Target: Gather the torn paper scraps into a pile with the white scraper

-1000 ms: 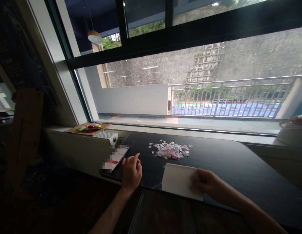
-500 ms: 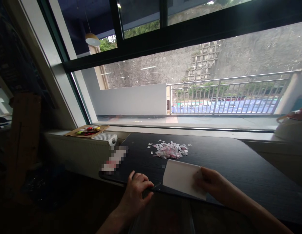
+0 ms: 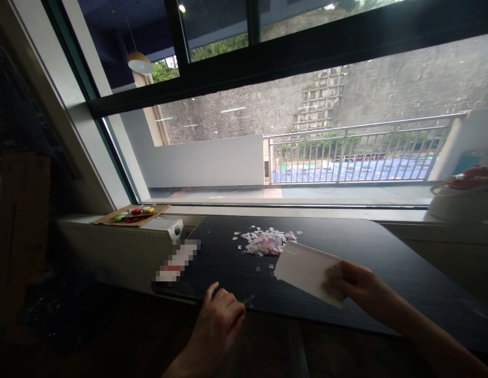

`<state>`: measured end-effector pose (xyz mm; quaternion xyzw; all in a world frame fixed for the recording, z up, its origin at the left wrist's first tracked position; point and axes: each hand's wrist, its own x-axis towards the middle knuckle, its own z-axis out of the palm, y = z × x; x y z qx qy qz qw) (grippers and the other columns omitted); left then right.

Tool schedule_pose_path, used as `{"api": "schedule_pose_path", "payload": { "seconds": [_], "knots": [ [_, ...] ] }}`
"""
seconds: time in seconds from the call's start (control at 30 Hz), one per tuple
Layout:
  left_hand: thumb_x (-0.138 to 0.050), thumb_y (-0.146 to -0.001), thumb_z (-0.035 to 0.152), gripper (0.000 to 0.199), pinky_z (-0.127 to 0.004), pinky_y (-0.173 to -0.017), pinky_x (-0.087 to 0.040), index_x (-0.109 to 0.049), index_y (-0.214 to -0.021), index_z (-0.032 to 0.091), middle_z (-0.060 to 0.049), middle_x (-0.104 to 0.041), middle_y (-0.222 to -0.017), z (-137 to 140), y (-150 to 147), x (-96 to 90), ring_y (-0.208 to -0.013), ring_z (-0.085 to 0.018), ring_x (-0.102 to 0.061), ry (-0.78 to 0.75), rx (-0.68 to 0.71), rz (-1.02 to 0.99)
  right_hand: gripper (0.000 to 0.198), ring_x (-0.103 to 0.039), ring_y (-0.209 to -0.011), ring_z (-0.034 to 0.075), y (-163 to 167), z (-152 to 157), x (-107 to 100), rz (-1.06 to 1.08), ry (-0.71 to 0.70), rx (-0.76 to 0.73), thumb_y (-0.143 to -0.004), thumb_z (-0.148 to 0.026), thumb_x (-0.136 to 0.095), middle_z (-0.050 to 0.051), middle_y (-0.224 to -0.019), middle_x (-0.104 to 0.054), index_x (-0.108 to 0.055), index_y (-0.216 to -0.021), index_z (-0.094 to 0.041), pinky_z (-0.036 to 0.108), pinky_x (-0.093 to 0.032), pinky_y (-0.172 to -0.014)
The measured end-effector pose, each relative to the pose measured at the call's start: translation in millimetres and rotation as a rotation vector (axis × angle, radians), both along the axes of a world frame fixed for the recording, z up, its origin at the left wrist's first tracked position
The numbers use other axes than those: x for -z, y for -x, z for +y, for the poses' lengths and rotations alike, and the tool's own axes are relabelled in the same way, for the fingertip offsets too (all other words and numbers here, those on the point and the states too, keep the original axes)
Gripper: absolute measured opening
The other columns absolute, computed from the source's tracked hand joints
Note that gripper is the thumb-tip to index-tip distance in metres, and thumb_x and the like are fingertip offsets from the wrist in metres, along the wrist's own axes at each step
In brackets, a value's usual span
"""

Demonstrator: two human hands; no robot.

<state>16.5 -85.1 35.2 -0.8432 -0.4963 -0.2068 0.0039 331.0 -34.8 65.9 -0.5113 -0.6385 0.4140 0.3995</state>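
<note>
My right hand (image 3: pixel 357 281) pinches the right edge of a white sheet (image 3: pixel 307 270), apparently stiff paper or card. The sheet is tilted, and its far left corner overlaps the near right side of a pile of small pinkish-white paper pieces (image 3: pixel 265 242). Near the table's front edge is my left hand (image 3: pixel 223 317), its back toward me and most fingers curled in. What they hold, if anything, is hidden. A thin, pale streak (image 3: pixel 249 301) shows just beyond its fingertips; I cannot tell what it is.
The black table (image 3: pixel 338 236) stands against the window sill. A blurred-out item (image 3: pixel 178 262) lies at its left edge. Left of it are a white radiator (image 3: pixel 121 252) and a brown board with colourful items (image 3: pixel 135 213). A white container (image 3: pixel 460 202) stands at the far right.
The white sheet has moved away from me and to the right, toward the paper pile. My left hand's fingers have curled more closed. The whole view has shifted slightly.
</note>
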Motion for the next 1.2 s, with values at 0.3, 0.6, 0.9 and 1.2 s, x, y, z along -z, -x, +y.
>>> {"api": "schedule_pose_path", "payload": {
  "seconds": [0.3,0.6,0.9,1.2],
  "knots": [
    [-0.054,-0.069,0.009,0.034,-0.047,-0.097,-0.038,-0.065,-0.094,0.029,-0.001,-0.068,-0.088,-13,-8,5.3,-0.089,-0.02,-0.061,0.132,0.202,0.084,0.024,-0.061,-0.061,0.017,-3,5,8,-0.159,-0.092,0.114,-0.069,-0.041,-0.066,0.0,-0.061,-0.064,-0.059,-0.068,-0.018,0.026,-0.046,-0.053],
    [-0.049,-0.075,0.009,0.025,-0.049,-0.096,-0.04,-0.063,-0.088,0.026,-0.001,-0.067,-0.085,-10,-11,-12.3,-0.089,-0.02,-0.061,-0.007,0.177,-0.007,0.015,-0.057,-0.059,0.016,8,8,4,-0.255,-0.154,0.081,-0.075,-0.032,-0.058,0.001,-0.066,-0.064,-0.061,-0.075,-0.017,0.026,-0.042,-0.053],
    [-0.053,-0.076,0.013,0.021,-0.05,-0.095,-0.041,-0.062,-0.089,0.026,0.0,-0.068,-0.081,-8,-11,-6.2,-0.088,-0.021,-0.061,-0.065,0.185,-0.056,0.014,-0.049,-0.053,0.013,2,3,-11,-0.508,-0.188,0.16,-0.076,-0.03,-0.053,-0.002,-0.058,-0.057,-0.055,-0.067,-0.02,0.023,-0.033,-0.048],
    [-0.054,-0.077,0.014,0.02,-0.045,-0.094,-0.042,-0.064,-0.09,0.026,0.0,-0.067,-0.083,-2,-8,-9.2,-0.09,-0.02,-0.062,-0.208,0.157,-0.123,0.015,-0.053,-0.053,0.013,3,10,-1,-0.336,-0.199,0.114,-0.075,-0.032,-0.057,-0.002,-0.059,-0.061,-0.059,-0.068,-0.018,0.022,-0.038,-0.048]
  ]
}}
